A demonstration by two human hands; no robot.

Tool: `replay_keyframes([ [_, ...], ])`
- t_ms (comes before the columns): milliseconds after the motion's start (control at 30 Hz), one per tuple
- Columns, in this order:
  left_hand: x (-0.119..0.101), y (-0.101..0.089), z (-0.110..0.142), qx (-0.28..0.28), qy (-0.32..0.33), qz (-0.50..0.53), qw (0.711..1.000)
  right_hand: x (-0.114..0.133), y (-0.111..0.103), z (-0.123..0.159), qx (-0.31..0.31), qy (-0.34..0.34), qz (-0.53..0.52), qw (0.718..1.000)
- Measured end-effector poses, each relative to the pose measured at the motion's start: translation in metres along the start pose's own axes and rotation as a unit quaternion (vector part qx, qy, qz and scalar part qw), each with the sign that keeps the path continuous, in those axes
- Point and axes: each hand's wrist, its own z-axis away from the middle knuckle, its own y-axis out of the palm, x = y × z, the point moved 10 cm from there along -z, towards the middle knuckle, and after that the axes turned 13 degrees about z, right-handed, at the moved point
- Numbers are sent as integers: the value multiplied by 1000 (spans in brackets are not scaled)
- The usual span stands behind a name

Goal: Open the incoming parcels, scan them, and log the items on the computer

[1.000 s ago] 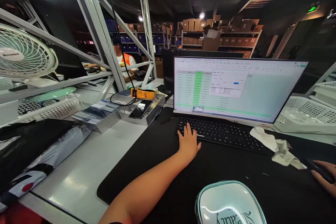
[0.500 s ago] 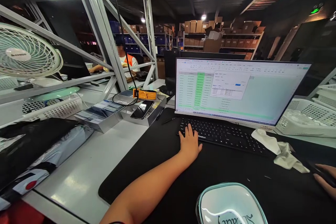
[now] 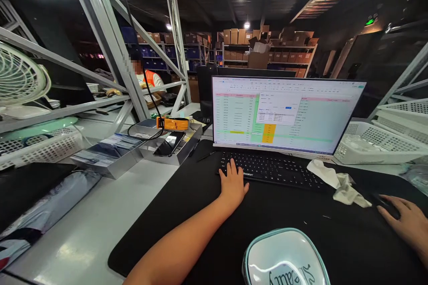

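Observation:
My left hand [image 3: 232, 185] rests on the left end of a black keyboard [image 3: 277, 171], its fingers spread over the keys. On the right, my right hand [image 3: 406, 220] is curved over a black computer mouse [image 3: 388, 206] on the dark desk mat [image 3: 187, 207]. Behind the keyboard stands a monitor [image 3: 314, 120] showing a spreadsheet with green and orange columns and a small dialog window over it. A crumpled white cloth [image 3: 349, 191] lies between the keyboard's right end and the mouse.
A white case with lettering [image 3: 286, 258] sits at the near edge. Left of the mat are open boxes with cards [image 3: 113, 149] and a phone [image 3: 170, 143], plastic-wrapped parcels [image 3: 53, 205] and a fan [image 3: 20, 73]. A white basket [image 3: 371, 147] stands right of the monitor. A co-worker [image 3: 150, 79] sits behind the frame.
The view has turned to the right, bringing more of my right hand and the mouse into sight. On the monitor the spreadsheet has shifted, with an orange column now showing. My left hand stays on the keyboard.

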Motion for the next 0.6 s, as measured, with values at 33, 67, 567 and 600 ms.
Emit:
replay_keyframes([
  [33, 0, 0, 0, 2, 0, -1, 1000, -1, 4, 0, 3, -8, -19, 1000],
  [67, -1, -1, 0, 4, 0, -2, 1000, -3, 9, -1, 3, -17, -37, 999],
  [567, 6, -8, 0, -2, -25, 62, 998, 3, 4, 6, 14, -24, 17, 999],
  [600, 6, -7, 0, -1, -23, 65, 998, 3, 3, 6, 18, -19, 16, 1000],
])
